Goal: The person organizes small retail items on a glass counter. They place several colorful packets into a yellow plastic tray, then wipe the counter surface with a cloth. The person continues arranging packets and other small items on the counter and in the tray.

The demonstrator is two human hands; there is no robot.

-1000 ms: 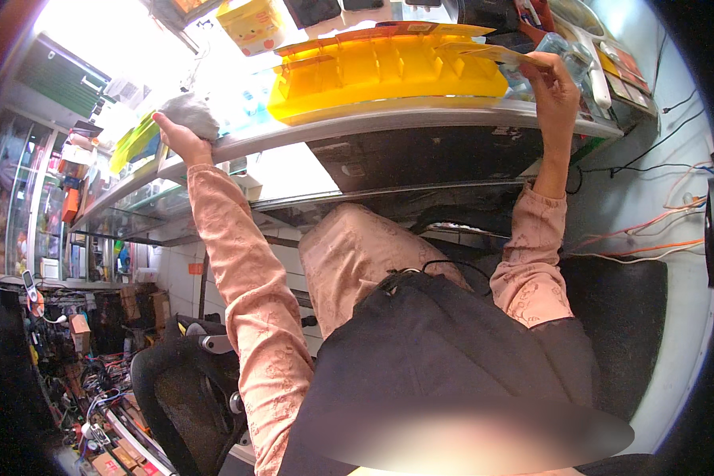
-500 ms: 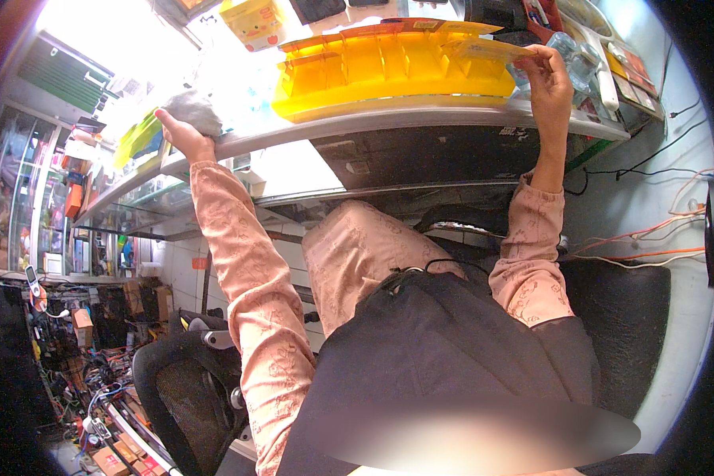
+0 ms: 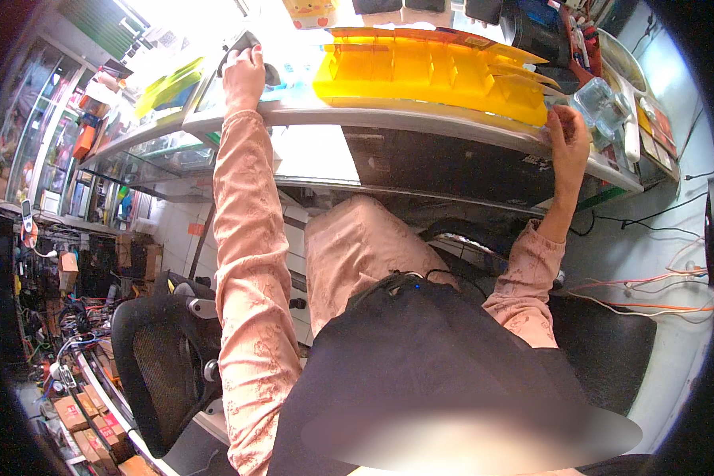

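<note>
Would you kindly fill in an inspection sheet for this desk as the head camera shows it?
Surface: pale desk with a curved front edge, brightly lit at the far left.
Job's things: yellow compartment tray on the desk; dark object under the left hand; clear plastic piece by the right hand.
Clutter: dark cylinder and small tools behind the tray.
Hands: left hand rests on the dark object; right hand touches the tray's right end at the desk edge.
Cables: orange and white wires on the floor at right.
Surroundings: black mesh chair at lower left; glass display shelves and boxes at left.
</note>
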